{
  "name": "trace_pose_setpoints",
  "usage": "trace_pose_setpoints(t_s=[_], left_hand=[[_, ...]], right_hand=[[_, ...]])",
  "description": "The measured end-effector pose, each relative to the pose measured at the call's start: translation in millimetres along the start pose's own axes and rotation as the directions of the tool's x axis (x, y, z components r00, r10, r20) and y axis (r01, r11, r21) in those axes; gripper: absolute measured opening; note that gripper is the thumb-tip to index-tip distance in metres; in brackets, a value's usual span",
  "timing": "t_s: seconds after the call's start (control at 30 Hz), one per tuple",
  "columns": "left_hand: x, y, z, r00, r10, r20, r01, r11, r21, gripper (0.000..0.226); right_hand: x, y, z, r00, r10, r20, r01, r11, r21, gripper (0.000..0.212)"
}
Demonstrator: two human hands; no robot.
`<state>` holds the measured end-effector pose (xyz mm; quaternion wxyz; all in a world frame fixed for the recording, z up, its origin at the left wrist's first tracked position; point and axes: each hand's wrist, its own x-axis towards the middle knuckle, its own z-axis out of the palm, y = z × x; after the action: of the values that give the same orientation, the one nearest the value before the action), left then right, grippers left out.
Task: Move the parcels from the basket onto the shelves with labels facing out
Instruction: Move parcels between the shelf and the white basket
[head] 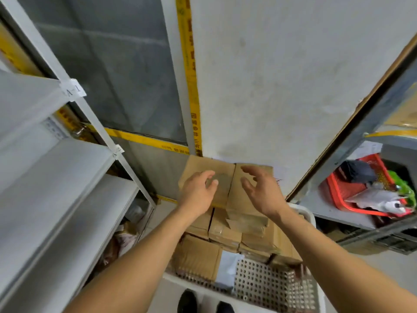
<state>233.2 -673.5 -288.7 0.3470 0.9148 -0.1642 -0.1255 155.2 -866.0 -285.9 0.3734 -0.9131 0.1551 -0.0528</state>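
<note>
Head view shows your left hand [198, 190] and right hand [261, 190] with fingers spread and loose, holding nothing, over the top cardboard parcel [225, 179]. This parcel sits highest on the pile in the white basket [270, 288], probably so you take it first. Grey shelves [56, 168] wait at left.

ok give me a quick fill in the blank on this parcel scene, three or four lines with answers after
1. The cardboard parcels are stacked in a white perforated ____.
2. Both the left hand and the right hand hover over the top parcel, holding ____.
3. The basket on the right-hand rack is ____ in colour.
4. The grey shelves stand on the person's ____ side.

Answers: basket; nothing; red; left
</note>
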Motion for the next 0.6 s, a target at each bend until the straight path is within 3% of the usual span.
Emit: trace_pose_setpoints(t_s=[0.13,0.27,0.4,0.6], left_hand=[[-23.6,-20.0,-57.8,0.990,0.012,-0.137,0.001,0.995,0.097,0.038],[-53.6,-57.9,-125.0,0.943,-0.060,-0.328,0.106,0.987,0.123,0.036],[-100.7,-100.3,-198.6,0.855,-0.118,-0.505,0.227,0.960,0.161,0.032],[-208.2,-165.6,-305.4,0.666,-0.222,-0.712,0.364,0.930,0.050,0.035]], right_hand=[[16.2,-55.1,15.1,0.981,-0.145,0.125,0.146,0.989,0.004,0.036],[21.9,-129.8,46.0,0.929,-0.275,0.246,0.274,0.961,0.040,0.036],[19.8,-219.6,88.2,0.838,-0.450,0.308,0.448,0.890,0.080,0.035],[-18.8,-363.0,163.7,0.647,-0.663,0.377,0.623,0.744,0.240,0.035]])
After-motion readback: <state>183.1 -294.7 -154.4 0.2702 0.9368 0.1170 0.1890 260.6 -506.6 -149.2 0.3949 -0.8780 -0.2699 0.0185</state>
